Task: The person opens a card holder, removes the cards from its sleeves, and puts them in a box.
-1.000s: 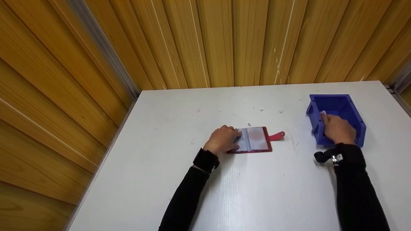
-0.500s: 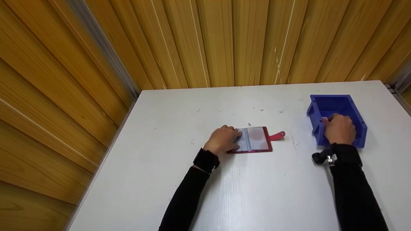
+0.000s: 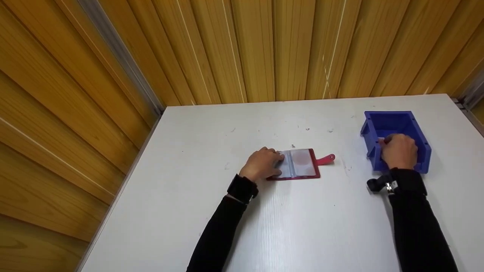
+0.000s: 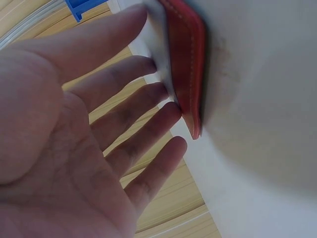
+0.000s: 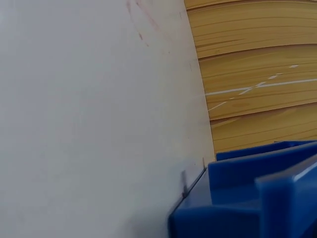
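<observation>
An open red card holder with clear plastic sleeves lies flat on the table, its strap with a snap pointing right. My left hand rests on its left half. In the left wrist view the fingers are loosely spread, fingertips touching the sleeve and the red cover. My right hand is down inside a blue plastic bin, near its left wall. A small pale edge shows beside the thumb; its kind is unclear. The fingers are hidden by the hand and the bin, also in the right wrist view.
The white table carries a few small marks and specks. A wood-patterned wall stands behind it, another along the left side. The bin stands near the table's right edge, its raised walls around my right hand.
My right hand has shifted slightly within the bin and turned, so the white piece by the thumb shows less. The left hand and the card holder have not moved.
</observation>
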### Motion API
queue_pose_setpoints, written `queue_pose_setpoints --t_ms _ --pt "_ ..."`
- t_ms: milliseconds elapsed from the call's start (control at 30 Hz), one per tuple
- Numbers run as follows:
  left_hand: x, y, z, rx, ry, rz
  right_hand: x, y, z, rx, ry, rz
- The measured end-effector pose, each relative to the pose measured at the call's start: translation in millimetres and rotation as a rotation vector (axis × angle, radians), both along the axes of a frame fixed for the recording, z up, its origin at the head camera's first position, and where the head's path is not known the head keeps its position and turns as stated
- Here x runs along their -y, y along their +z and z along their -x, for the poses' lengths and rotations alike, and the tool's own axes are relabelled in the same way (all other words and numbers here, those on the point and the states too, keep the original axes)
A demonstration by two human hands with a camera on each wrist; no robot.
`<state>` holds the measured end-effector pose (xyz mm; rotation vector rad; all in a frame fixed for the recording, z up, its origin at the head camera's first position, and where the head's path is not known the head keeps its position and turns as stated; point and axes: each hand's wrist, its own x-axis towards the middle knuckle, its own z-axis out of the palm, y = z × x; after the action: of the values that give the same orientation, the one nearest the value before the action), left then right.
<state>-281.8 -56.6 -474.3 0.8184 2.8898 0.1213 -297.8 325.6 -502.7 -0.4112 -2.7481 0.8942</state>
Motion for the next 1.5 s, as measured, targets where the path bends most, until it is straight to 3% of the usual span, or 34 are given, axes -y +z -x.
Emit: queue_pose_setpoints --t_ms 133,267,333,400,467,567,633,700,800,900,1367,1500 --pt "0 0.1 -1.3 0.015 0.005 -0.008 2 12.3 0.3 -0.046 -0.034 0.014" --pt "1 1.9 0.2 0.009 0.005 0.008 21 28.9 2.4 -0.210 -0.052 0.038" --pt "1 2.9 1.5 -0.002 0.003 0.027 37 35.1 4.6 -0.313 0.018 0.051" --pt "1 3.2 2.1 -0.014 0.003 0.037 56 36.7 6.8 -0.352 0.162 0.064" --pt "2 2.6 1.5 -0.026 0.003 0.053 76 33.5 8.3 -0.297 0.354 0.072" --pt "2 0.1 -1.1 -0.035 0.009 0.065 101 21.8 8.4 -0.092 0.619 0.066" --pt "1 -1.5 -2.3 -0.045 0.012 0.083 112 12.3 7.6 0.032 0.738 0.035" --pt "-1 -2.3 -2.8 -0.045 0.017 0.094 120 3.9 6.8 0.120 0.798 -0.012" --pt "-2 -1.8 -2.5 -0.042 0.023 0.113 124 -4.4 6.5 0.194 0.830 -0.070" --pt "-3 -0.2 -1.9 -0.045 0.022 0.123 123 -7.7 7.9 0.211 0.840 -0.074" --pt "-2 3.0 -0.2 -0.057 -0.003 0.139 114 -17.9 14.4 0.081 0.841 0.050" --pt "-2 2.7 -1.3 -0.061 -0.005 0.146 118 -17.6 14.0 0.039 0.822 0.139"
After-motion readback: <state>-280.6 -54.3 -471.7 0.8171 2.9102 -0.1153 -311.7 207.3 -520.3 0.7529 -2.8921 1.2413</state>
